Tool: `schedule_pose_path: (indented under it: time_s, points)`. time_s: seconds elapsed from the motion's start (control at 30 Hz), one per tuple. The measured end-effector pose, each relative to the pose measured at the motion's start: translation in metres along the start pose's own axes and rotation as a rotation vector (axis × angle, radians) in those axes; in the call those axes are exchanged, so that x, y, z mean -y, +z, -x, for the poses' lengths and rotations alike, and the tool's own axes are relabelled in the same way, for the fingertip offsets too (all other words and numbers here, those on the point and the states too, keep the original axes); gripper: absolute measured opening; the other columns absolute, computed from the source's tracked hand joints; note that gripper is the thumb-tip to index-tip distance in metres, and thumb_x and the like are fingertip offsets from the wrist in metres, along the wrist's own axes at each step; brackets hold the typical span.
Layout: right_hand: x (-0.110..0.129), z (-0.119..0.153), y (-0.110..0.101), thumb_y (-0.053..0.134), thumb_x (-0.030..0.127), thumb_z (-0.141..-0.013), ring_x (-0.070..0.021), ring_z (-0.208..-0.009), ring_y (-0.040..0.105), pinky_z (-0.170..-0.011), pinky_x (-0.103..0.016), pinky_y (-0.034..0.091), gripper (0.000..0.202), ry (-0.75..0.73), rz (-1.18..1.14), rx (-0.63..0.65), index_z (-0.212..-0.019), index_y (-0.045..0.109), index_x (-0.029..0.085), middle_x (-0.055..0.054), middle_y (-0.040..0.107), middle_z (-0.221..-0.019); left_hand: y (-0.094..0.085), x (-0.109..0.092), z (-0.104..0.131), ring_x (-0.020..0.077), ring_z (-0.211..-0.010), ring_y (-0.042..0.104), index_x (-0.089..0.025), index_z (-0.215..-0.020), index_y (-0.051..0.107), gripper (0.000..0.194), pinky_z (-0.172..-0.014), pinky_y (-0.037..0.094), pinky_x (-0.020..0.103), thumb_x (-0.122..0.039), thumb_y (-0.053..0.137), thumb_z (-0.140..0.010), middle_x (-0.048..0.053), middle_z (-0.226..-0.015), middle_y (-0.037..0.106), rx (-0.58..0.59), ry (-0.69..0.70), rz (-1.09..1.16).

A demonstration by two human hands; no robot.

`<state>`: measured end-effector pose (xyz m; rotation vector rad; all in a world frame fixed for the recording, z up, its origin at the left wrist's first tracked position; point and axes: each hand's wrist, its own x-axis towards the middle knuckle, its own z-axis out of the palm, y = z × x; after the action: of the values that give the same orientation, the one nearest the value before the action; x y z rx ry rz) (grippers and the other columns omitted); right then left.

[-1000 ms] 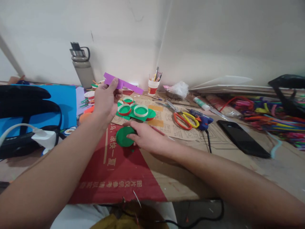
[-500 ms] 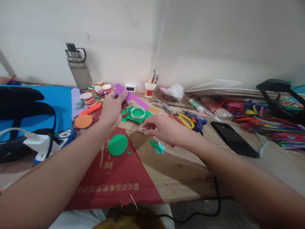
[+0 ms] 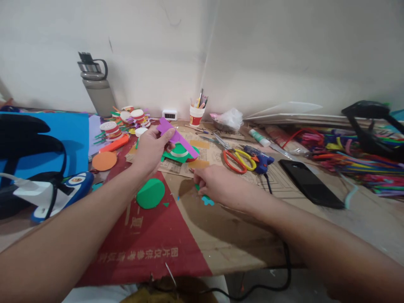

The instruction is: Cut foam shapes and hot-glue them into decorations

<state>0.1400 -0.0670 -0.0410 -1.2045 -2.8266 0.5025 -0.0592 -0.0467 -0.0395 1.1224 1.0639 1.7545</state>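
My left hand (image 3: 153, 147) grips a folded strip of purple paper (image 3: 178, 139) between thumb and fingers, held up over the work area. Just below it, a green paper piece with a white ring (image 3: 179, 152) lies partly hidden on the cardboard. My right hand (image 3: 210, 181) is low over the cardboard, its fingers curled together; what they hold, if anything, is hidden. A bit of green paper (image 3: 198, 187) shows at those fingertips, and a blue paper flower cutout (image 3: 208, 201) lies just below. Between my forearms rests a green paper disc (image 3: 150, 193).
Scissors (image 3: 240, 161) and a blue glue gun (image 3: 260, 160) lie right of my right hand, near a black phone (image 3: 311, 184). Behind stand a pen cup (image 3: 196, 117) and a water bottle (image 3: 97, 88). An orange disc (image 3: 104, 160) and decorated paper cups (image 3: 110, 130) are at left.
My right hand has lowered onto the green strip and blue flower cutout, its fingers closing. My left hand has shifted slightly with the purple paper, which now hangs over the white ring.
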Motion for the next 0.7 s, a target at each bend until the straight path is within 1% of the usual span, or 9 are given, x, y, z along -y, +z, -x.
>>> schedule_pose_path:
  time_s: [0.13,0.23,0.3,0.37,0.43,0.5,0.6,0.63,0.7]
  points:
    - [-0.002,-0.002,0.0,0.061,0.008,-0.072,-0.0115,-0.064,0.056,-0.055,-0.022,0.032,0.02,0.002,-0.15,0.006,-0.088,0.065,0.018,-0.001,0.068,-0.077,0.0,0.001,0.001,0.0075,-0.048,0.051,-0.015,-0.074,0.061,0.021,-0.046,0.04,0.02,-0.026,0.079,-0.072,-0.002,-0.062,0.059,0.002,-0.002,-0.021]
    - [0.002,-0.005,0.001,0.059,0.007,-0.077,-0.0118,-0.068,0.058,-0.06,-0.022,0.038,0.017,-0.003,-0.255,-0.075,-0.089,0.065,0.016,-0.002,0.067,-0.078,0.001,-0.001,0.002,0.0078,-0.049,0.052,-0.015,-0.075,0.061,0.019,-0.047,0.04,0.02,-0.024,0.078,-0.072,-0.002,-0.062,0.059,-0.004,-0.003,-0.008]
    - [0.008,-0.007,0.002,0.059,0.009,-0.082,-0.0141,-0.08,0.061,-0.071,-0.025,0.044,0.016,-0.082,-0.286,-0.171,-0.094,0.067,0.016,-0.004,0.068,-0.087,0.001,-0.002,0.003,0.0076,-0.05,0.052,-0.015,-0.075,0.061,0.017,-0.048,0.04,0.02,-0.022,0.077,-0.073,-0.002,-0.063,0.059,-0.013,-0.01,0.008]
    - [0.016,-0.005,0.006,0.061,0.015,-0.087,-0.0175,-0.098,0.061,-0.086,-0.03,0.046,0.016,-0.255,-0.274,-0.207,-0.101,0.069,0.018,-0.007,0.068,-0.103,0.002,-0.003,0.003,0.0071,-0.05,0.052,-0.015,-0.074,0.061,0.015,-0.048,0.04,0.02,-0.021,0.076,-0.074,-0.002,-0.063,0.059,-0.027,-0.026,0.015]
    - [0.026,-0.001,0.008,0.061,0.022,-0.091,-0.0199,-0.112,0.057,-0.098,-0.035,0.043,0.019,-0.433,-0.226,-0.145,-0.107,0.07,0.019,-0.009,0.066,-0.115,0.003,-0.004,0.003,0.0067,-0.049,0.051,-0.015,-0.072,0.061,0.015,-0.048,0.039,0.019,-0.019,0.075,-0.074,-0.002,-0.063,0.059,-0.037,-0.042,0.02]
    - [0.034,0.006,0.008,0.057,0.025,-0.095,-0.0189,-0.114,0.057,-0.102,-0.034,0.041,0.02,-0.525,-0.189,-0.021,-0.107,0.071,0.02,-0.008,0.067,-0.118,0.003,-0.004,0.002,0.0065,-0.049,0.05,-0.015,-0.069,0.06,0.016,-0.047,0.038,0.019,-0.018,0.075,-0.073,-0.002,-0.06,0.058,-0.027,-0.057,0.022]
    - [0.038,0.014,-0.002,0.051,0.027,-0.098,-0.0128,-0.097,0.064,-0.091,-0.024,0.045,0.023,-0.61,-0.283,0.222,-0.094,0.074,0.022,-0.001,0.072,-0.1,0.0,-0.003,0.002,0.0067,-0.047,0.048,-0.014,-0.068,0.061,0.015,-0.044,0.036,0.019,-0.02,0.074,-0.074,-0.001,-0.057,0.056,0.077,-0.142,-0.022]
    - [0.036,0.015,-0.007,0.053,0.029,-0.097,-0.0119,-0.089,0.065,-0.084,-0.022,0.047,0.024,-0.591,-0.338,0.263,-0.091,0.074,0.021,0.0,0.072,-0.092,-0.001,-0.003,0.001,0.0069,-0.046,0.048,-0.014,-0.069,0.061,0.015,-0.043,0.035,0.019,-0.02,0.073,-0.075,-0.001,-0.057,0.056,0.121,-0.184,-0.055]
    - [0.026,0.014,-0.019,0.055,0.036,-0.096,-0.0113,-0.074,0.063,-0.071,-0.022,0.046,0.027,-0.45,-0.415,0.192,-0.084,0.073,0.018,0.001,0.071,-0.082,-0.004,-0.002,0.0,0.0072,-0.046,0.048,-0.013,-0.068,0.062,0.016,-0.043,0.033,0.019,-0.023,0.072,-0.077,0.0,-0.056,0.056,0.203,-0.246,-0.136]
